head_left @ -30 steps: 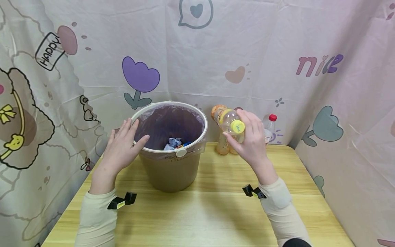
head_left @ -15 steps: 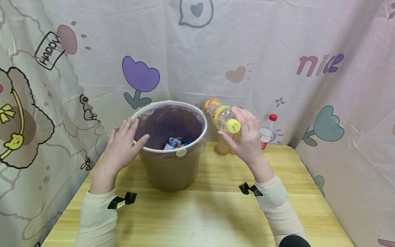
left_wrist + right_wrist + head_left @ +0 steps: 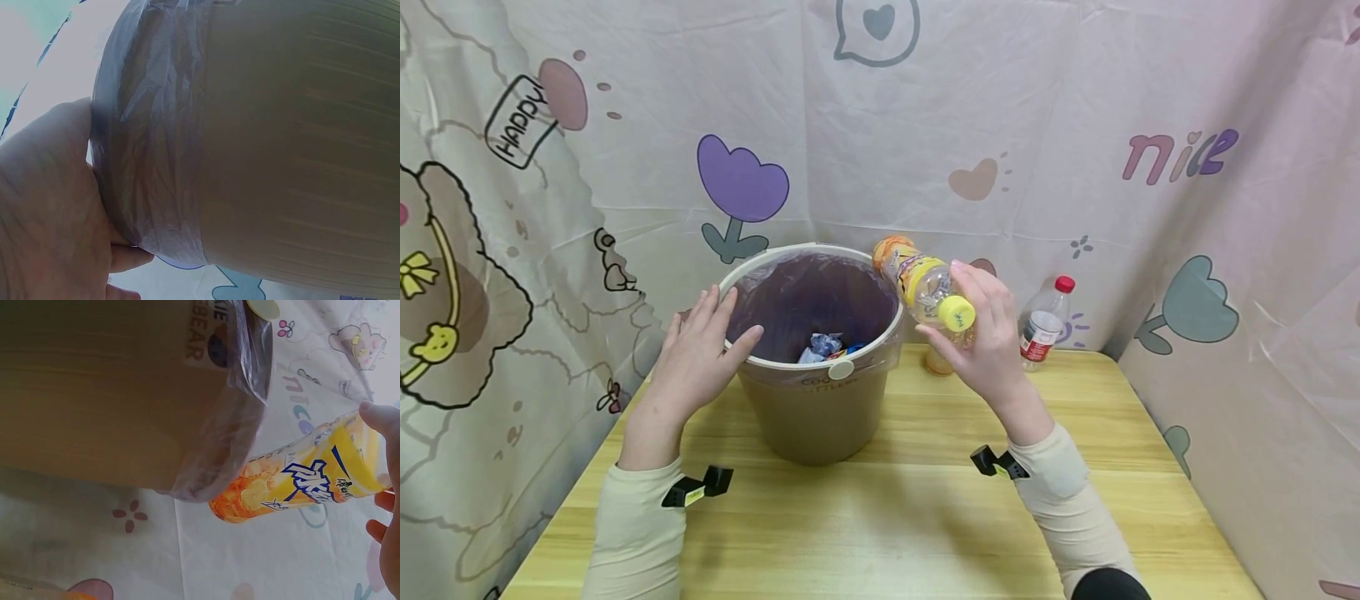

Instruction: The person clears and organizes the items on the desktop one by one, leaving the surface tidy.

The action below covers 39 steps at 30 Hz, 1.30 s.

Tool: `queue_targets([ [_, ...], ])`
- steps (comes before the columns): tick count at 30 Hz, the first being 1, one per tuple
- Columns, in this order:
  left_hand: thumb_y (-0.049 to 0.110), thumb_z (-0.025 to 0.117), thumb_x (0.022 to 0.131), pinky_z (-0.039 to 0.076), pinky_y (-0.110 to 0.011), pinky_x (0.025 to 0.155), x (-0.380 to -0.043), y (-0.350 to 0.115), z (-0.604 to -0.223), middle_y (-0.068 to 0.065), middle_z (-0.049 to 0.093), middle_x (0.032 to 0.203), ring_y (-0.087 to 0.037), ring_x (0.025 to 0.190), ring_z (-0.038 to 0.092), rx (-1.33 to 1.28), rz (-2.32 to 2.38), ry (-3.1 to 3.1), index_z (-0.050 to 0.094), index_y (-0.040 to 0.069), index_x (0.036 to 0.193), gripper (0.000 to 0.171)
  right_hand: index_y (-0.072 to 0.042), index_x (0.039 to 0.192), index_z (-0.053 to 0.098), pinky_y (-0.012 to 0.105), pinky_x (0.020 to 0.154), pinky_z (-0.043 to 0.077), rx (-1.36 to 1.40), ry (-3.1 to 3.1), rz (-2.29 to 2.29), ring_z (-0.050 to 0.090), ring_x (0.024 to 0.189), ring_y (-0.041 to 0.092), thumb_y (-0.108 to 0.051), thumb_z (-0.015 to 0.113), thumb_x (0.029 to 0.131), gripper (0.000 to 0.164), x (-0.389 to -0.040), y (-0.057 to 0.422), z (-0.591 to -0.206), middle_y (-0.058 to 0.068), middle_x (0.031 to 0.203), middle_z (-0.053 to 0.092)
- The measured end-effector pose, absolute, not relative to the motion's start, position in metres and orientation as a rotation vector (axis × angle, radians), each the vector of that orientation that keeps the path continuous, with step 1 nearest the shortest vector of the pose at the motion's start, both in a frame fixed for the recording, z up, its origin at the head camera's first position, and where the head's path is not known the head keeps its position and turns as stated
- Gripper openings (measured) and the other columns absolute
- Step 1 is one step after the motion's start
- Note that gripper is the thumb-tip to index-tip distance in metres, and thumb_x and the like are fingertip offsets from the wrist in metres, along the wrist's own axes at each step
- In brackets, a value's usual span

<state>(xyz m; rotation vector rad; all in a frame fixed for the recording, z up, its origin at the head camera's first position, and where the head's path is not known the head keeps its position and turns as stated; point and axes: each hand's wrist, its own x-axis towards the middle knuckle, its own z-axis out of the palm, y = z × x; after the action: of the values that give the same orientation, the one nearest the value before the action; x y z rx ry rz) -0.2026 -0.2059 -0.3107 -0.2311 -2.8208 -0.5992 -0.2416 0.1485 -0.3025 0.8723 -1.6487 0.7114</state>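
My left hand (image 3: 692, 358) rests on the left side of the bin's pale rim, its fingers spread and fairly straight. The brown trash bin (image 3: 812, 421) has a clear plastic liner (image 3: 162, 125) folded over its edge. With my right hand (image 3: 996, 354) I grip a clear drink bottle (image 3: 921, 279) near its yellow-capped end. The bottle is tilted, its orange-and-yellow label (image 3: 306, 481) showing in the right wrist view, and its base reaches the bin's right rim. Whether base and rim touch, I cannot tell. Crumpled wrappers (image 3: 823, 346) lie inside the bin.
Behind my right hand, an orange-tinted bottle (image 3: 937, 363) stands on the wooden table (image 3: 880, 533), mostly hidden. A red-capped bottle (image 3: 1045, 325) with a red-and-white label stands to its right. A printed cloth (image 3: 880, 125) hangs along the back and sides.
My right hand has carried the yellow-capped bottle leftward to the bin's right rim, uncovering more of the red-capped bottle. The left hand has stayed on the rim.
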Motion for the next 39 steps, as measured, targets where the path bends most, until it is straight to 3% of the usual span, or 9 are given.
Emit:
queue_targets([
  [25,0.061,0.032,0.099,0.000,-0.069,0.116,-0.203,-0.207,-0.313,-0.023,0.005,0.163,-0.040,0.152,0.004,-0.220,-0.630,-2.815,0.013,0.007,0.157,0.082,0.004,0.129,0.055,0.043,0.107,0.041,1.000,-1.743,0.667,0.055,0.120,0.035,-0.039,0.072,0.086,0.063,-0.246,0.144,-0.323,0.019,0.129,0.062],
  [34,0.061,0.032,0.099,0.000,-0.069,0.116,-0.203,-0.207,-0.313,-0.023,0.006,0.163,-0.040,0.152,0.004,-0.218,-0.628,-2.813,0.014,0.006,0.157,0.082,0.002,0.133,0.052,0.041,0.110,0.038,0.988,-1.821,0.697,0.052,0.126,0.033,-0.026,0.083,0.077,0.071,-0.247,0.143,-0.323,0.018,0.135,0.058],
  [39,0.061,0.032,0.099,-0.001,-0.068,0.116,-0.203,-0.207,-0.312,-0.022,0.005,0.163,-0.040,0.152,0.003,-0.216,-0.635,-2.817,0.013,0.007,0.157,0.082,0.000,0.134,0.051,0.041,0.110,0.038,0.972,-1.851,0.726,0.051,0.128,0.032,-0.028,0.083,0.077,0.070,-0.245,0.142,-0.323,0.016,0.136,0.058],
])
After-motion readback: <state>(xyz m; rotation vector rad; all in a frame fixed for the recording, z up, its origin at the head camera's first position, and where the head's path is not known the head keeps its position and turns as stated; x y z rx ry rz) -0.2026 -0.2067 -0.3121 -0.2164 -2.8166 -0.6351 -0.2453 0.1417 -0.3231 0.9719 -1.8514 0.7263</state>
